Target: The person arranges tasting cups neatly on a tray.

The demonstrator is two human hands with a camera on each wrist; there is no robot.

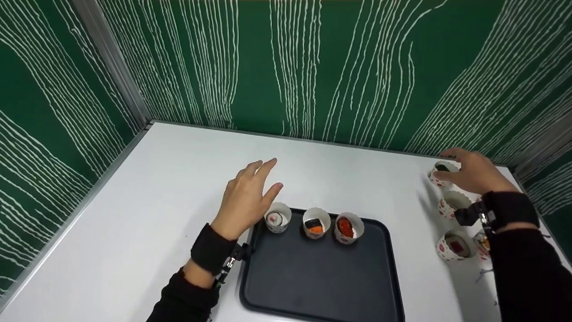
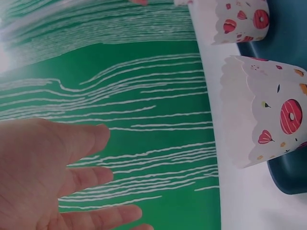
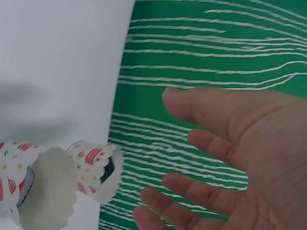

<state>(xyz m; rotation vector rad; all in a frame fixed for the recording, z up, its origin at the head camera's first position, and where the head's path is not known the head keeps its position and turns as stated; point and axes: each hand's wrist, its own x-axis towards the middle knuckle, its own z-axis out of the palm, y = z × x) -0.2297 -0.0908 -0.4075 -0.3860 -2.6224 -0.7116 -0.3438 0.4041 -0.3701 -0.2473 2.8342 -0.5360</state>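
Note:
My left hand (image 1: 243, 199) hovers by the tray's far left corner, fingers spread and holding nothing. Just below its thumb is a paper cup (image 1: 278, 226) with a white round sushi piece. Two more cups stand along the tray's far edge, one with an orange and black piece (image 1: 314, 227), the other with a red-topped piece (image 1: 345, 227). At the far right, my right hand (image 1: 476, 172) is over a paper cup (image 1: 440, 182) holding a dark piece. The right wrist view shows its fingers (image 3: 201, 196) parted, apart from that cup (image 3: 88, 167).
A dark tray (image 1: 317, 277) lies on the white table (image 1: 156, 188). More cups stand at the right, including one in the middle (image 1: 447, 208) and a nearer one with a red-topped piece (image 1: 447, 252). Green walls (image 1: 254, 67) with white lines border the table.

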